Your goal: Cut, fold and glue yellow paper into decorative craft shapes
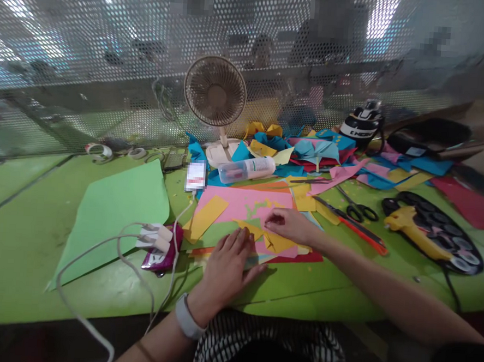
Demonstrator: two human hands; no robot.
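Note:
My left hand (227, 263) lies flat with its fingers stretched out on a stack of coloured paper sheets (240, 205) at the front of the green table (24, 255). A pale band is on that wrist. My right hand (287, 225) rests just beyond it, fingers curled in a pinch on a small folded yellow paper piece (275, 241) lying on the pink sheet. A yellow strip (206, 217) lies to the left of both hands.
A light green sheet (117, 211) and a purple power bank (161, 251) with white cables lie at left. A small fan (215, 95), a glue bottle (246, 169), scissors (357, 208), an orange cutter (358, 227), a yellow glue gun (413, 228) and paper scraps surround the work spot.

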